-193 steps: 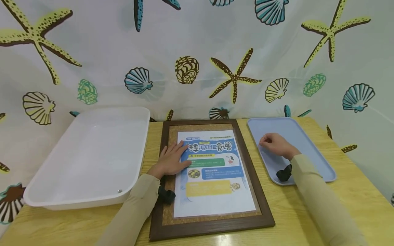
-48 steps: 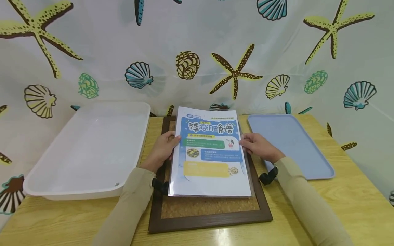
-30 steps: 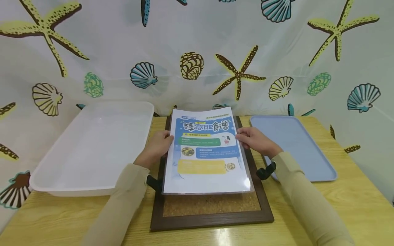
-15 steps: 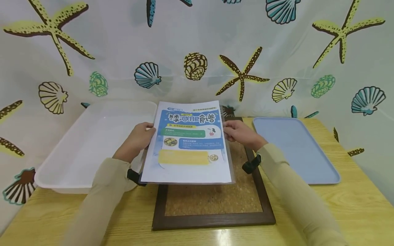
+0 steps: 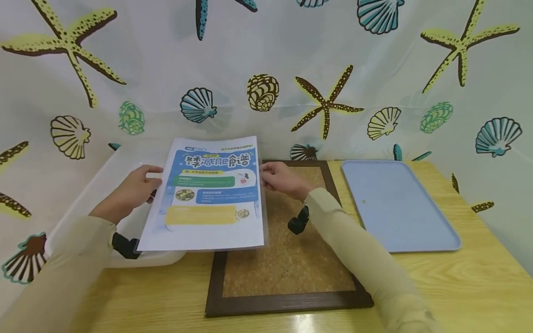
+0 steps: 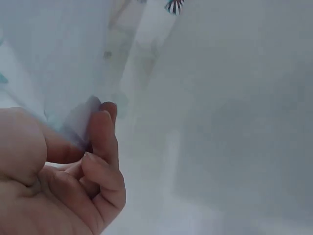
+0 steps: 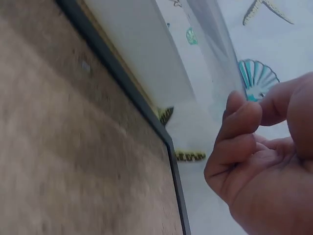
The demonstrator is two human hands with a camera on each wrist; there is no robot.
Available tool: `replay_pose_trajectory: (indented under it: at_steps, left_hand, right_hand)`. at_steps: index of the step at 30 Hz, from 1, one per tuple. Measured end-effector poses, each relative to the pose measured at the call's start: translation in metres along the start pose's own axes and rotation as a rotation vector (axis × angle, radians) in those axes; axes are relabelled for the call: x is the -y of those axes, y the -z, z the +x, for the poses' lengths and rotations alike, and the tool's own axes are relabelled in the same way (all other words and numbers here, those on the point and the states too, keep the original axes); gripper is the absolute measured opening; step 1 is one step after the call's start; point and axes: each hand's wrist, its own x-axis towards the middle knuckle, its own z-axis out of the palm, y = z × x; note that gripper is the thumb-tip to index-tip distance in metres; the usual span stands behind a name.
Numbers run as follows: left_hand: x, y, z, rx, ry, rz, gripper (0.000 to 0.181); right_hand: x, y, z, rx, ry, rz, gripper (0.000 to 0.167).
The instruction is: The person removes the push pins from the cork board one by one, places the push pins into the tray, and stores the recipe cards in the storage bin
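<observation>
A laminated printed sheet (image 5: 210, 194) with blue, green and yellow blocks hangs raised, tilted slightly toward me. My left hand (image 5: 133, 189) pinches its left edge between thumb and fingers. On the opposite edge, my right hand (image 5: 285, 179) pinches it the same way. The sheet covers part of the white basin (image 5: 166, 260) and the left side of the brown-framed cork board (image 5: 291, 259). In the left wrist view, a curled clear corner of the sheet (image 6: 80, 117) sits between my fingertips. The right wrist view shows my right thumb and fingers (image 7: 244, 117) meeting at its clear edge.
On the right lies a shallow blue tray (image 5: 404, 208) with a tiny yellowish thing (image 5: 363, 201) near its left side. A small pale speck (image 7: 86, 65) shows on the cork. Behind the wooden table (image 5: 441, 286) hangs a shell-patterned cloth (image 5: 233, 55).
Flat on the cork board at first, the sheet was lifted by both hands and carried left. It now overlaps the white basin, and most of the cork is uncovered.
</observation>
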Motion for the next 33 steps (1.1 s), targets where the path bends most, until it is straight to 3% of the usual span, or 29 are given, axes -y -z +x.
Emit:
replay_pose_trajectory:
  at_steps: [3, 6, 9, 12, 15, 24, 33]
  left_hand:
    - [0.028, 0.011, 0.008, -0.017, 0.009, 0.02, 0.059]
    - [0.041, 0.022, 0.008, -0.028, 0.025, 0.028, 0.059]
    - [0.041, 0.031, 0.0, -0.037, 0.024, 0.054, 0.057]
    - [0.035, 0.041, -0.014, -0.001, -0.016, 0.063, 0.06]
    - [0.034, 0.046, -0.022, 0.006, -0.014, 0.09, 0.059]
    - [0.054, 0.067, -0.023, 0.0, -0.008, 0.145, 0.061]
    - [0.065, 0.096, -0.018, 0.073, 0.033, 0.179, 0.063]
  right_hand:
    - [0.006, -0.011, 0.007, -0.006, 0.008, 0.013, 0.031]
    - [0.013, -0.022, 0.013, -0.016, 0.024, 0.001, 0.032]
    - [0.018, -0.031, 0.02, -0.022, 0.044, -0.001, 0.031]
    - [0.021, -0.039, 0.027, -0.019, 0.061, 0.012, 0.031]
    - [0.024, -0.046, 0.033, -0.022, 0.064, 0.022, 0.029]
    - [0.036, -0.069, 0.044, -0.027, 0.078, 0.027, 0.026]
    - [0.043, -0.088, 0.059, -0.058, 0.071, 0.001, 0.03]
